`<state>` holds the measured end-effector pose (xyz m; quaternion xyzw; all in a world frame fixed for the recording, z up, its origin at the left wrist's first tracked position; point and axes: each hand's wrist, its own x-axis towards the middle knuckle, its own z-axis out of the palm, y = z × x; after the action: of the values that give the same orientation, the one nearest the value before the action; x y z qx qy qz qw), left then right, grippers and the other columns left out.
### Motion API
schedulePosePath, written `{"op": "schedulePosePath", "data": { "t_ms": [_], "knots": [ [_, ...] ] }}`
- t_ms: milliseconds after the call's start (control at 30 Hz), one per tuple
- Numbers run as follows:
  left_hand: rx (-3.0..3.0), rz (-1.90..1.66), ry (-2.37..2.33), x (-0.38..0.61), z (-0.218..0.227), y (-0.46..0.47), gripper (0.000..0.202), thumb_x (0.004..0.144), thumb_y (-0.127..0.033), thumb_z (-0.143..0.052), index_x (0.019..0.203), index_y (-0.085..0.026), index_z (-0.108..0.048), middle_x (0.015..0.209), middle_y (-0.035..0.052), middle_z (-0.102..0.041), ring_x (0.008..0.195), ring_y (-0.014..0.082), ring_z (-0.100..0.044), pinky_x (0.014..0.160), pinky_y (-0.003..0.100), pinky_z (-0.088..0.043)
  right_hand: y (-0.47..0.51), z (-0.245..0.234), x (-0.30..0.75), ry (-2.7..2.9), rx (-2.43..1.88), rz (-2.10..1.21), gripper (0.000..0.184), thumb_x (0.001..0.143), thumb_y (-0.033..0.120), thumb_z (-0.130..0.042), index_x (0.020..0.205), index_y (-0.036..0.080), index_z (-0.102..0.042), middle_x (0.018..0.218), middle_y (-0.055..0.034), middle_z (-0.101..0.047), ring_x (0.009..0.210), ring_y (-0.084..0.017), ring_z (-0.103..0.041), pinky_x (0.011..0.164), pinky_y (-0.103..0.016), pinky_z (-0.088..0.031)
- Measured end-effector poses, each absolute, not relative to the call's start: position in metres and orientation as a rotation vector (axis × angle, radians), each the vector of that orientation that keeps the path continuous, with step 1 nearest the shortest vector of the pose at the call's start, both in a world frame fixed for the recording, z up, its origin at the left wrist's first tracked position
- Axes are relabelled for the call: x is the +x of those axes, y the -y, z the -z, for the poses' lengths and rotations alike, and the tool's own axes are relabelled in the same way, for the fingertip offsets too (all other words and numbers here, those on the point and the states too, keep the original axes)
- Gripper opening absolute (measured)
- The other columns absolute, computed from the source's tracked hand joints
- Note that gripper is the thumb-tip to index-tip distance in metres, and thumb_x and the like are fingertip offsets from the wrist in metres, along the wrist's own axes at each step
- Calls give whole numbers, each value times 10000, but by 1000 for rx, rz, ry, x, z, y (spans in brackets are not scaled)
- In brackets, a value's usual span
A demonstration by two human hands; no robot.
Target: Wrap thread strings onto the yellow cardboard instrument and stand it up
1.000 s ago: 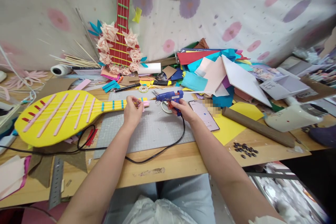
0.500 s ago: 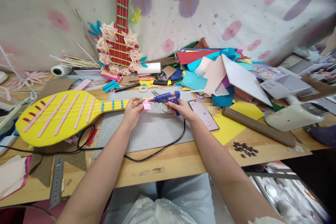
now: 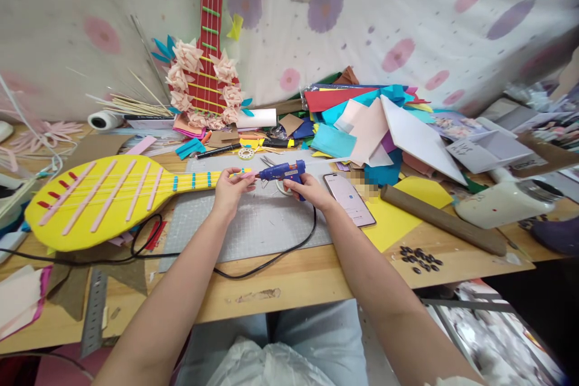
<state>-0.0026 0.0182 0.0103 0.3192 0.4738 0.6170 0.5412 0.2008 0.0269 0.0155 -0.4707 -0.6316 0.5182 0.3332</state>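
My right hand point(image 3: 307, 189) is closed round the handle of a blue glue gun point(image 3: 281, 173), its nozzle pointing left. Between the fingers of my left hand point(image 3: 231, 189) is a small pink piece of paper point(image 3: 249, 175), mostly covered by the fingers. The nozzle tip is at the pink piece; whether they touch I cannot tell. Behind my left hand ends the neck of a yellow paper-covered lute-shaped instrument point(image 3: 108, 193) with pink strips and blue bands. Under both hands lies a grey cutting mat point(image 3: 266, 232). Scissors point(image 3: 266, 161) lie partly hidden behind the glue gun.
A black cord point(image 3: 262, 268) loops across the table's front. A phone point(image 3: 348, 199) rests right of my hand on yellow paper point(image 3: 398, 223). Colored sheets point(image 3: 335, 140) pile up behind. A red instrument with paper flowers point(image 3: 210, 81) leans at the back. Black beads point(image 3: 420, 259) lie front right.
The glue gun and my right hand have shifted slightly left and down. My left fingers now cover more of the pink piece, which shows smaller than before.
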Motion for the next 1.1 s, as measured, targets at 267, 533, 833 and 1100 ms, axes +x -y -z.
{"op": "schedulePosePath", "data": {
  "t_ms": [267,533,833,1100],
  "knots": [
    [737,-1443,-1341,-2,-19,-24,468,591,1,-692,840,-192,-346,688,-28,-636,597,108,-647,705,285,-539,-30,-8,204,1643,-1216,-1334,436,669,580,-614,767,159,-562,512,44,-467,467,-82,-413,486,-241,-318],
    [824,-1332,-1505,-19,-27,-25,493,604,-20,-714,859,-198,-330,740,3,-623,601,134,-650,576,274,-538,-34,-3,217,1566,-1147,-1311,415,723,575,-594,708,160,-582,504,37,-459,477,-84,-416,504,-239,-328],
    [892,-1091,-1403,-6,-45,-18,574,505,-24,-776,899,-175,-386,759,57,-674,666,183,-672,680,352,-539,-34,-2,211,1659,-1211,-1317,456,705,609,-585,745,154,-584,498,41,-463,476,-87,-426,500,-239,-327],
    [1093,-1161,-1234,-12,-32,-20,623,436,-78,-795,934,-182,-435,692,12,-688,682,193,-682,705,311,-504,-37,-1,211,1662,-1207,-1321,462,701,621,-581,738,160,-574,483,42,-456,472,-95,-433,494,-242,-329]
  ]
}}
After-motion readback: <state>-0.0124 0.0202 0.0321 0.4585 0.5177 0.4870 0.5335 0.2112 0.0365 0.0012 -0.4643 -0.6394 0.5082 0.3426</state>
